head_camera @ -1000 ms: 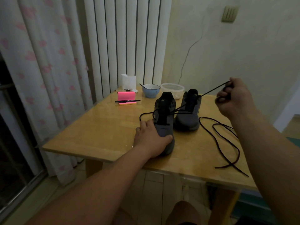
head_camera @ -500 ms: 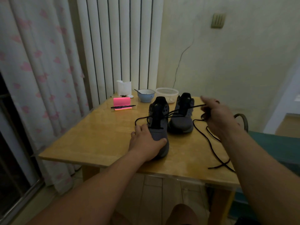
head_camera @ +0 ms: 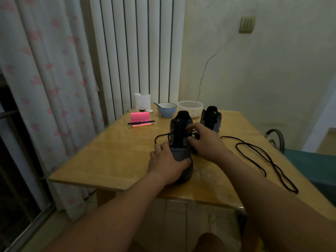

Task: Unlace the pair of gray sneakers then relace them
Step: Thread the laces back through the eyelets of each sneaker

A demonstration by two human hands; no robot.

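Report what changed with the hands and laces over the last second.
The right hand dropped from its raised pull at the right to the eyelets of the near sneaker, where it pinches the lace, now slack. The left hand still grips that shoe's toe; far sneaker and loose lace unmoved.

A home, most likely a dining corner: heart-patterned curtain (head_camera: 45,88) at 9 o'clock, vertical blinds (head_camera: 138,51) at 11, cracked plaster wall with a switch plate (head_camera: 247,24) at 1, wooden tabletop (head_camera: 109,160) bearing a blue bowl (head_camera: 167,110) with spoon and a lidded plastic tub (head_camera: 190,107) at 12, tiled floor (head_camera: 181,224) at 6
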